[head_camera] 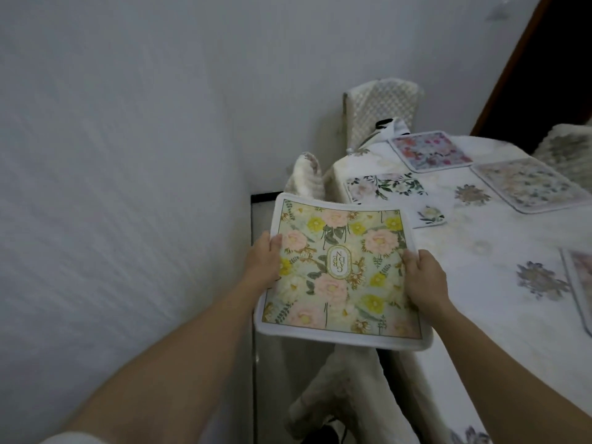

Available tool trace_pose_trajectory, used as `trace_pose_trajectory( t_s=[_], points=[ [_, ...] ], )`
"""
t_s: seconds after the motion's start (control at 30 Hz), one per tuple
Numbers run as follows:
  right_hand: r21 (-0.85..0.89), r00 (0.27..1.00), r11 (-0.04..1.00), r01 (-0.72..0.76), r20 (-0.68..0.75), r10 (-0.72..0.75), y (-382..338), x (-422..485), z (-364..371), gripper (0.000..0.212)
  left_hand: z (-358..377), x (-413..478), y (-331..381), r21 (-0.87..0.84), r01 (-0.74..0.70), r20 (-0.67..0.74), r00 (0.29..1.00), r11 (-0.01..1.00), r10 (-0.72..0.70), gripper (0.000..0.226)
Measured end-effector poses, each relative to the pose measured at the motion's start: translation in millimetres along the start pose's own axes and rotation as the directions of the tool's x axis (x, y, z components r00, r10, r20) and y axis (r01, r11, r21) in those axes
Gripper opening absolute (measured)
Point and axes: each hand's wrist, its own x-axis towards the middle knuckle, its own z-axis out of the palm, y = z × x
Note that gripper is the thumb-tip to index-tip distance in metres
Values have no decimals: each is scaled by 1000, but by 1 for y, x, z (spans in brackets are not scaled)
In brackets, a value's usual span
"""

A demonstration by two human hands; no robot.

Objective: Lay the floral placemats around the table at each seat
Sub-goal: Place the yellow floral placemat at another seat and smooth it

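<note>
Placemat (342, 274): green-yellow floral, at the tabletop's (480, 299) left edge.
Left hand (264, 261): grips its left edge.
Right hand (424, 280): grips its right edge.

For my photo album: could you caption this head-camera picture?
A floral placemat held by the left hand and right hand beside the table, where other mats already lie.

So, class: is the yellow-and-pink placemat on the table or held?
Held, spread flat: left hand and right hand grip the placemat by its side edges.

L hand (264, 261) grips mat (339, 274) | R hand (423, 277) grips mat | arms fwd
</note>
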Motion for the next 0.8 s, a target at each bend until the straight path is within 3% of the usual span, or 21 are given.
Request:
trace_pose_trajectory(
  t_s=[0.23,0.37,0.63,0.8],
  points=[
    [121,969,975,-185,-143,202,50,41,-18,36,82,79,41,77,-118,198,975,990,101,36],
    [175,921,945,-277,-230,313,78,43,-38,34,133,104,67,75,-250,317,924,965,214,31],
    [300,731,849,-435,-433,528,128,21,-74,38,235,118,120,22,-431,567,748,902,344,34],
    [351,576,776,-524,-526,626,153,-2,-80,36,301,118,131,-43,-454,706,616,890,349,43]
  ],
)
